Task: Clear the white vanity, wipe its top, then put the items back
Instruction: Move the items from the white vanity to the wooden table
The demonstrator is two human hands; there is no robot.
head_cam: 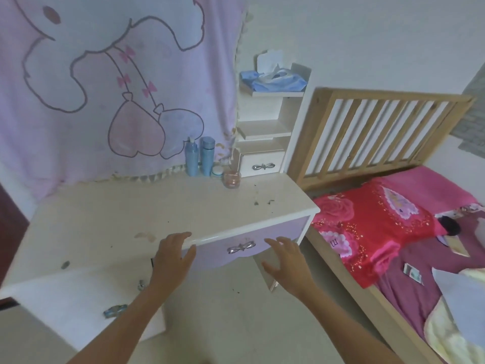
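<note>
Blue bottles and pink jar stand upright at the far back of the surface, well apart from both hands: left hand, fingers spread and empty at the front edge, likely nearer; right hand, fingers wide and empty, before the drawer.

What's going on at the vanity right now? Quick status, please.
Left hand at vanity front edge, right hand open, both empty. Blue bottles, pink jar not yet cleared. Dark crumbs on top.
</note>
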